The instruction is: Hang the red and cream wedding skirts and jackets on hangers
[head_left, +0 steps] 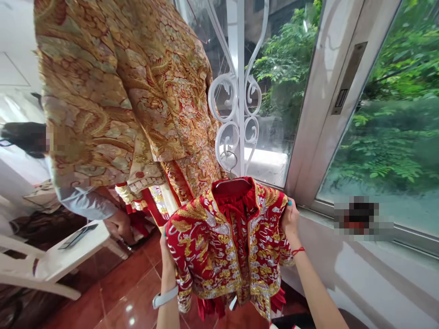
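Note:
A small red jacket (226,246) with gold and silver embroidery hangs on a red hanger (233,183), whose metal hook sits in the white scrollwork window grille (236,114). My left hand (166,249) is behind the jacket's left shoulder and mostly hidden by the cloth; a white watch is on that wrist. My right hand (291,218) grips the jacket's right shoulder, fingers curled round the cloth, with a red string on the wrist. A large gold embroidered garment (120,91) hangs to the upper left.
Another person (82,196) in a pale blue sleeve stands behind the gold garment. A white chair (58,265) with a dark flat object on it stands at the left on the red tiled floor. The window sill (360,260) runs along the right.

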